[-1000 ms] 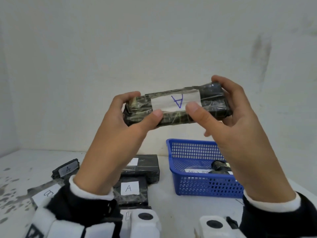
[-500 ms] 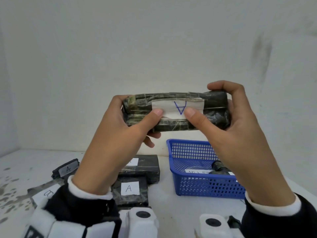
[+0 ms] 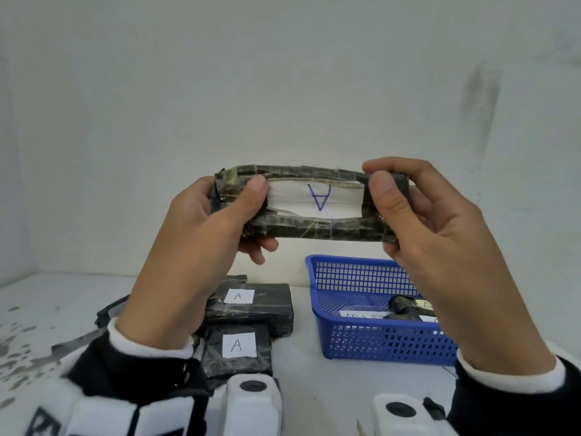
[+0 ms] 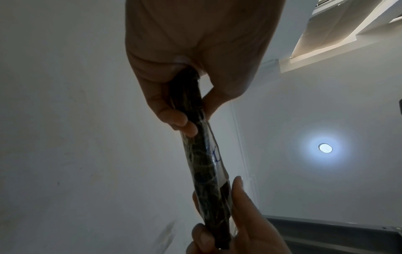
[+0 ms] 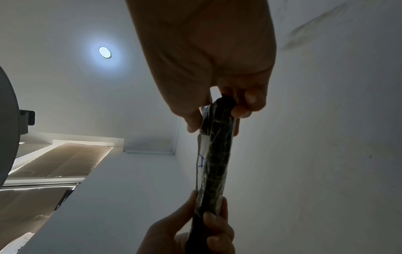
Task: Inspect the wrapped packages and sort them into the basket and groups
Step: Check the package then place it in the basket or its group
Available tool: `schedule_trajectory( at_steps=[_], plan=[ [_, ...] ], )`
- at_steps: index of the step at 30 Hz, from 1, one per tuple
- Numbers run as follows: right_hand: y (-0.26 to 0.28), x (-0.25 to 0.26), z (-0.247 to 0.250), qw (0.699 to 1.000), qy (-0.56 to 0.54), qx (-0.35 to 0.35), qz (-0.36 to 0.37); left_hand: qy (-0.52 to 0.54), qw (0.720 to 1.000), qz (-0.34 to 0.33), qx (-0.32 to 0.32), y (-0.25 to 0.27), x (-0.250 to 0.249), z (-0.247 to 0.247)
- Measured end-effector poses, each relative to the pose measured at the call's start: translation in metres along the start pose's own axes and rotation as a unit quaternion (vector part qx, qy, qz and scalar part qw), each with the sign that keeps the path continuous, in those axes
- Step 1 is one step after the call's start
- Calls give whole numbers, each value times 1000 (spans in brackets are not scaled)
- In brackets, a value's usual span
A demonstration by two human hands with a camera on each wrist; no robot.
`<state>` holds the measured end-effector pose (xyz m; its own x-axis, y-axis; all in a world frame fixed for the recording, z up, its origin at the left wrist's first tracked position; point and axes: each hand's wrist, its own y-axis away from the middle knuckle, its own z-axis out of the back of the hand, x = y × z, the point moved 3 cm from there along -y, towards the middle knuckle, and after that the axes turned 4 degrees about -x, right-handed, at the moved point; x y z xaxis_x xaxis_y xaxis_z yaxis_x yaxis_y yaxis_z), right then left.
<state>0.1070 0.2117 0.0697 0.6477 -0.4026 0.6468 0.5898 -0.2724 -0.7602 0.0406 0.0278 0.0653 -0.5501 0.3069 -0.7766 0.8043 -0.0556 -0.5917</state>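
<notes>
Holding package (image 3: 309,206) level in mid-air, above table (image 3: 298,366) and up-left of blue basket (image 3: 386,341). Head view: left hand (image 3: 201,234) gripping left end, thumb across front face beside label (image 3: 314,198); right hand (image 3: 418,221) gripping right end, thumb on front, forefinger over top edge. Label white, letter A in blue, upside down to camera, lower edge peeling under clear tape. Below: two dark packages marked A (image 3: 248,303) (image 3: 237,350) on table; basket already containing wrapped items, labels partly hidden.

Left wrist view: left hand (image 4: 195,56) pinching package (image 4: 202,154) edge-on, thumb one side, fingers opposite; right hand (image 4: 230,228) curled round far end. Slim flat profile confirmed.

Right wrist view: right hand (image 5: 208,65) pinching near end of package (image 5: 215,165), left hand (image 5: 195,232) closed round far end.

Handling estimate: looks light, fairly stiff, no sag between the two end grips. Glossy tape wrap likely slippery; best taken by the dark ends, thumb and fingers on opposite broad faces, clear of the lifting label edge. Probable destination: A group on table.
</notes>
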Motion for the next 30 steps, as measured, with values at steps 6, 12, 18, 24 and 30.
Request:
schedule_trajectory(
  at_steps=[6, 12, 18, 24, 30],
  plan=[
    [2, 3, -4, 999, 28, -26, 7, -49, 998, -15, -24, 5, -1, -3],
    [4, 4, -4, 996, 59, -56, 38, -97, 994, -33, -48, 8, -3, -9],
    [6, 8, -5, 995, 76, -49, 32, -108, 992, -38, -46, 9, 0, -12],
    [3, 6, 2, 994, 85, -42, 53, -72, 996, 52, 24, 6, 3, -9],
    [-1, 4, 7, 1000, 5, -14, -18, 49, 999, 22, 8, -1, 2, -2]
  ],
)
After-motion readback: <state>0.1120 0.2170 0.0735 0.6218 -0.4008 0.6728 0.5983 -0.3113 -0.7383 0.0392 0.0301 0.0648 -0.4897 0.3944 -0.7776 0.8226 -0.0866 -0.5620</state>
